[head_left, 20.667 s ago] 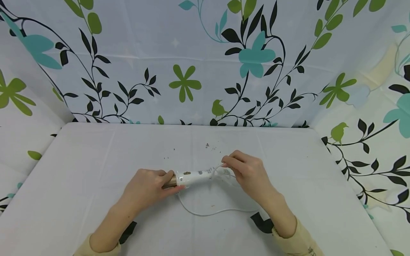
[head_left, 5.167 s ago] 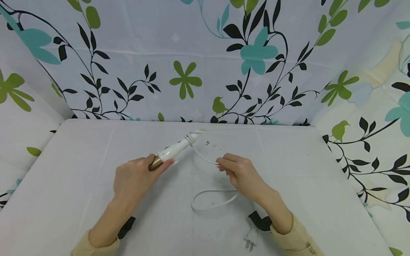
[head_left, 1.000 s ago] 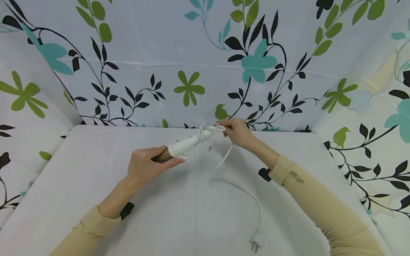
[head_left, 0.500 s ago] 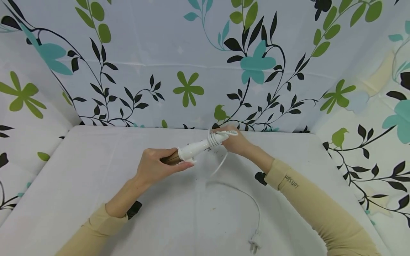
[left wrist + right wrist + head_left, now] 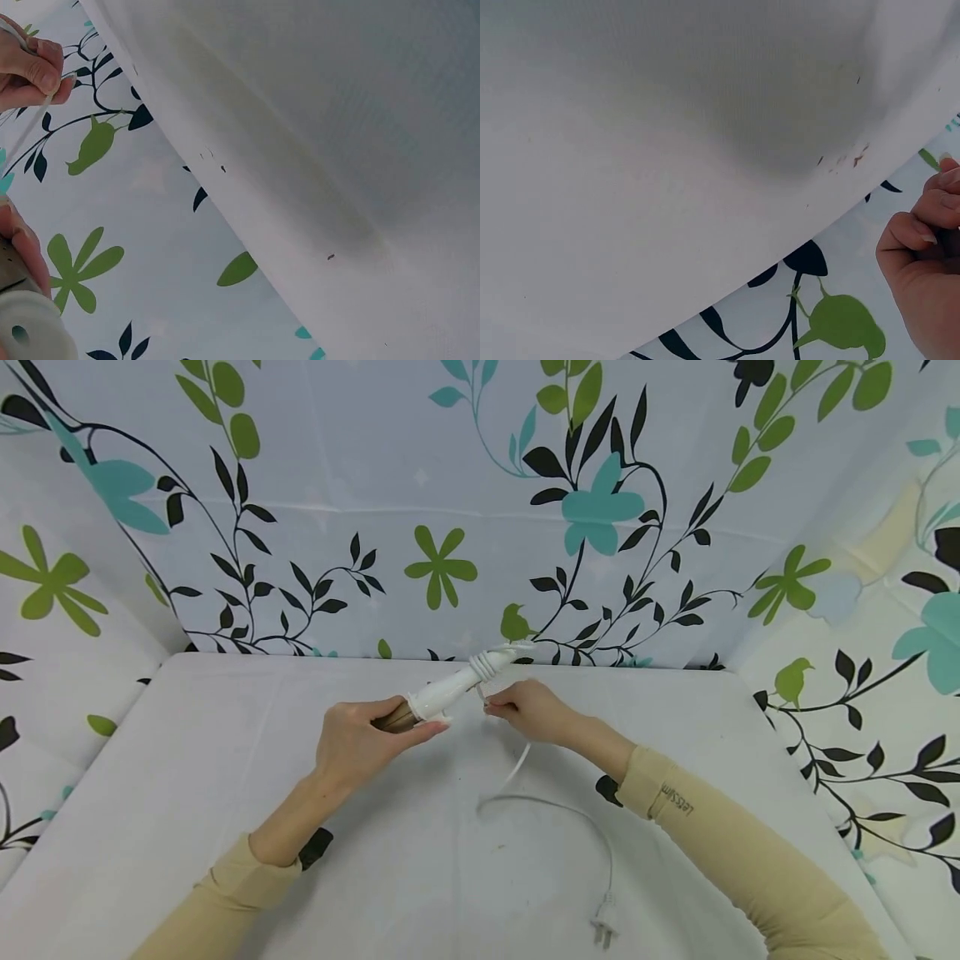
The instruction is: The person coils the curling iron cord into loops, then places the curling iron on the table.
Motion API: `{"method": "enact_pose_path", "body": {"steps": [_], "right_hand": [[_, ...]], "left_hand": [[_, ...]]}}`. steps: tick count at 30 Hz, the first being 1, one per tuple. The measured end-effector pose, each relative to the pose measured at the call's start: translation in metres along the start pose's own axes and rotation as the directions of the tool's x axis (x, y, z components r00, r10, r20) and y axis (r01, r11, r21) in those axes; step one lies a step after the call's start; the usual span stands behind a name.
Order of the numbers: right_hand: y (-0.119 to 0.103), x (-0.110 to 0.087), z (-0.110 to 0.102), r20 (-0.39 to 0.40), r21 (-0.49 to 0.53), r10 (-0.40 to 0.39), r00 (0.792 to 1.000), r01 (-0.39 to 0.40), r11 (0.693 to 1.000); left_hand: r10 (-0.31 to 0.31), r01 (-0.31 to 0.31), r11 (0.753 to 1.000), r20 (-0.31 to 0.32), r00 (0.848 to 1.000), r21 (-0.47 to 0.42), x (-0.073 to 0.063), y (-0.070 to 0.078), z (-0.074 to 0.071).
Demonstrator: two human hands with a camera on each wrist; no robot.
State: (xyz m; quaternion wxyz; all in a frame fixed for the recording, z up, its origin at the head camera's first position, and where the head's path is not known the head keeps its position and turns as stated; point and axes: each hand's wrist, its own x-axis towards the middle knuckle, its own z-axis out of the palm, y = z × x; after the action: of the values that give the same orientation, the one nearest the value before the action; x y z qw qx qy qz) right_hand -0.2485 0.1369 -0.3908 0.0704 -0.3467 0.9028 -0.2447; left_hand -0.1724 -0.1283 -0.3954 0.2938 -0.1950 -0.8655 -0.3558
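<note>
Grips the brown end of a white wand [image 5: 441, 692] in the left hand [image 5: 351, 733], with fingers wrapped round the far side and thumb stretched along the near side as far as the white part. Appears only partly in the left wrist view, at its left border, with the same hold just behind the white part. Held tilted above the table [image 5: 225, 760], rising away from the left hand, with narrow tip seen against the far edge, right of that edge's middle.

Pinches the cord [image 5: 519, 764] between thumb and fingertips of the right hand [image 5: 536, 712], just beside the wand, with remaining fingers folded in. Shows curled fingers at the right border of the right wrist view, but cannot tell there what is between them. Winds in several coils [image 5: 489, 665] round the wand's narrow end, drops below the right hand to the table, then curves toward the near edge and ends in a two-pin plug [image 5: 604, 922], on the right half.

Clothed in tan sleeves [image 5: 738, 839], with lettering on the right. Backed beyond the far edge by leaf-printed cloth [image 5: 330, 460]. Dotted near that edge with dark specks [image 5: 858, 160].
</note>
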Motion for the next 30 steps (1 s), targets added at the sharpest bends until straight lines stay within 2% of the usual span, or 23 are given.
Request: {"method": "enact_pose_path", "body": {"steps": [5, 8, 11, 14, 18, 23, 25, 30], "right_hand": [[-0.011, -0.005, 0.008, 0.024, -0.067, -0.068, 0.997, 0.07, 0.995], [-0.015, -0.008, 0.009, 0.003, -0.095, -0.125, 0.992, 0.125, 0.988], [-0.018, -0.012, 0.005, -0.038, -0.131, -0.17, 0.985, 0.164, 0.978], [-0.021, -0.015, 0.003, -0.059, -0.159, -0.205, 0.977, 0.194, 0.968], [-0.026, -0.017, 0.003, -0.047, -0.159, -0.227, 0.973, 0.218, 0.963], [-0.029, -0.021, 0.002, -0.078, -0.164, -0.244, 0.967, 0.229, 0.959], [-0.031, -0.022, 0.0, -0.092, -0.156, -0.255, 0.963, 0.239, 0.959], [-0.034, -0.021, -0.005, -0.114, -0.116, -0.255, 0.96, 0.242, 0.963]], "left_hand": [[-0.115, 0.113, 0.99, 0.019, 0.993, 0.085, 0.005, -0.006, -0.002], [-0.188, 0.177, 0.97, 0.056, 0.981, 0.166, 0.007, -0.011, -0.005], [-0.241, 0.205, 0.942, 0.112, 0.964, 0.265, 0.008, -0.016, -0.008], [-0.248, 0.174, 0.918, 0.173, 0.953, 0.358, 0.01, -0.018, -0.01], [-0.22, 0.104, 0.896, 0.227, 0.949, 0.433, 0.011, -0.016, -0.01], [-0.244, 0.107, 0.885, 0.253, 0.936, 0.454, 0.01, -0.016, -0.009], [-0.24, 0.106, 0.888, 0.255, 0.937, 0.447, 0.01, -0.017, -0.007], [-0.192, 0.069, 0.894, 0.239, 0.952, 0.443, 0.012, -0.021, -0.005]]}}
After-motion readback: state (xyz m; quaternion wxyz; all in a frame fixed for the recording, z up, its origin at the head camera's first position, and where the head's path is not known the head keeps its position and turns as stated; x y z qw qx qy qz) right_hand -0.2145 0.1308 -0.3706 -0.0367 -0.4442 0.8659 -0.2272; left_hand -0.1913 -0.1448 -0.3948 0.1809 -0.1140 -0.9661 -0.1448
